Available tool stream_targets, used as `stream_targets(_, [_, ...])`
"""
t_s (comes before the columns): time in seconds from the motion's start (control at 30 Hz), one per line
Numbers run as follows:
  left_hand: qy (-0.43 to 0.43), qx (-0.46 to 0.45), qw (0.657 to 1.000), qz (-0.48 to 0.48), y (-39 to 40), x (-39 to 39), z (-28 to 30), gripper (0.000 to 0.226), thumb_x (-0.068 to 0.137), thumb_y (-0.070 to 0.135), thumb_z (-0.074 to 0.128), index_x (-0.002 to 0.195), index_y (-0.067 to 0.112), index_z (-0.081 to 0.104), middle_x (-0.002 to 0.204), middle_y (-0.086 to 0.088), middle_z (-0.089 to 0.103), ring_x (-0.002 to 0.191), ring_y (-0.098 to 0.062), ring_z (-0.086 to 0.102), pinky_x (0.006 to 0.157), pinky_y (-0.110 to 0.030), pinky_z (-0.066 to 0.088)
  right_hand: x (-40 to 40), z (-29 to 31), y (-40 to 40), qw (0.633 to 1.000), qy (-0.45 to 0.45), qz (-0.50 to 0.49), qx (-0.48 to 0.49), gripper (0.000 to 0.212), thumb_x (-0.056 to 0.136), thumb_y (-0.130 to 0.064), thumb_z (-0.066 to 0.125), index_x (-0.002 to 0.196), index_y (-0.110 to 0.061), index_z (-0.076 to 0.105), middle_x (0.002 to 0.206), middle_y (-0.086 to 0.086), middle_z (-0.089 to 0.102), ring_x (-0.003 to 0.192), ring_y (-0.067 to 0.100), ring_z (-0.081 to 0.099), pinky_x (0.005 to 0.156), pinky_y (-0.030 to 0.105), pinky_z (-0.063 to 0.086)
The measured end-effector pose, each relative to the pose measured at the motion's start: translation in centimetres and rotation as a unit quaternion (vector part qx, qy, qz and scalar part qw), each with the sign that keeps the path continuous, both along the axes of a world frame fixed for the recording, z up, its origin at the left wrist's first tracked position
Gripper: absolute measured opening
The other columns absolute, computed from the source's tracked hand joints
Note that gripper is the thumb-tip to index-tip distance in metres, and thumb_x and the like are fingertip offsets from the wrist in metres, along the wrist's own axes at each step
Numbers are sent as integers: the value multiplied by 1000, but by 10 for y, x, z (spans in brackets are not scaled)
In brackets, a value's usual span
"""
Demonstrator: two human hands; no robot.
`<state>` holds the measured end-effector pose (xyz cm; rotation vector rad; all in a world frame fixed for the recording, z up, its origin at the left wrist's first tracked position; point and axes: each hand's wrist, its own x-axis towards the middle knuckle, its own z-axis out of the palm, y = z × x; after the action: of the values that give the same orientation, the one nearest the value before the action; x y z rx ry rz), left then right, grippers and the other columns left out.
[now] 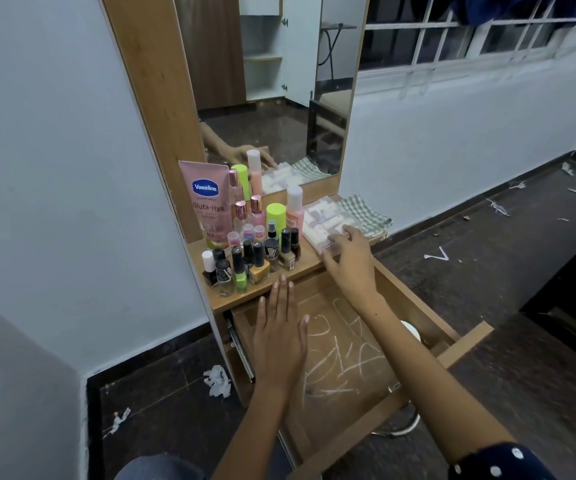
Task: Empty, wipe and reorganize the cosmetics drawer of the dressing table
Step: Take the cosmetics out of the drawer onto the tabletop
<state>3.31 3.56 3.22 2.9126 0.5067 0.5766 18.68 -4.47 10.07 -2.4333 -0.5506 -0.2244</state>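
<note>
Head camera looks down at a wooden dressing table (262, 292) with a tall mirror (272, 81) on it. Its drawer (470, 336) is pulled out wide. White scribble marks (342, 355) cover the drawer's brown floor, and a small round white thing (411, 330) sits by the right wall, partly hidden by the arm. The left hand (281, 336) is flat, fingers straight and close together, held over the left part of the drawer, holding nothing. Its fingertips reach the table's front edge, just below the little nail polish bottles (250, 263). The right hand (350, 259) reaches past the drawer to the table top. Its fingers curl down over the near corner of a clear plastic box (321, 214) with white things inside, and the thumb lies at the box's near edge. You cannot tell if the box is truly gripped or only touched. Behind the box lies a folded green checked cloth (366, 211). To the left of the box stand a big pink Vaseline tube (206, 202), a bright green-capped bottle (276, 216), a peach bottle (294, 207) and some pink spray bottles (250, 211). On the dark floor lies crumpled white paper (217, 381).
</note>
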Motion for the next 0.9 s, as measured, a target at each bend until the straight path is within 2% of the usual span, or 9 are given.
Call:
stream_targets(0.27, [8,-3,1000,1,-1,0,1,61,99,39,9,152,9,12,160,-6,-1,147,-17,-1,119,-35,-3,1,6,-5,997,8,79,2,39,95,-16,51,134,-11,54,147,13,40,134,28,41,109,40,36])
stream_targets(0.33, [11,-2,1000,3,-1,-1,2,62,99,40,7,152,9,12,160,-5,-1,147,-17,-1,119,-35,-4,-4,3,-23,996,-31,89,-3,35,93,-15,53,128,-12,58,137,9,52,125,25,50,103,39,42])
stream_targets(0.4, [12,1,1000,2,-2,0,1,63,98,41,4,152,10,8,160,-5,-6,147,-16,-5,119,-34,-6,-13,-3,-47,993,-56,103,-31,24,90,-18,58,112,-13,65,118,5,64,108,22,59,92,37,47])
stream_targets(0.5, [4,1,1000,1,-2,0,0,60,99,40,7,152,10,5,160,-4,-8,147,-15,-8,118,-33,-10,-27,-13,-82,980,-21,119,-155,17,88,-29,62,96,-14,66,99,2,67,95,22,62,80,36,49])
stream_targets(0.53, [1,0,1000,-2,-2,0,0,58,101,39,12,152,10,6,160,-4,-6,147,-15,-7,117,-32,-11,-29,-15,-92,972,5,119,-205,21,87,-32,63,98,-15,65,102,2,65,97,22,62,80,36,48])
stream_targets(0.63, [-4,-7,1000,-9,-1,1,0,58,102,36,24,152,9,10,160,-4,-3,147,-15,-6,117,-31,-12,-29,-12,-116,933,106,123,-321,42,82,-32,69,120,-17,61,121,4,60,112,21,56,94,34,45])
stream_targets(0.73, [-3,-8,1000,-11,-1,2,1,58,102,37,21,151,8,11,160,-5,-2,147,-16,-5,118,-33,-8,-29,-9,-122,901,170,96,-388,50,76,-28,77,120,-14,58,121,8,60,111,24,58,93,36,48])
stream_targets(0.83, [6,4,1000,-11,0,0,3,61,100,40,10,151,7,13,160,-8,2,148,-19,0,119,-37,1,-33,-10,-112,867,163,88,-463,48,74,-22,79,116,-11,58,118,9,61,104,26,63,79,33,51])
stream_targets(0.9, [12,9,1000,-14,0,-1,5,64,97,41,5,151,7,12,160,-8,1,148,-19,-1,119,-37,1,-33,-14,-105,844,141,93,-509,51,73,-17,79,118,-10,57,122,9,60,109,27,62,79,31,49])
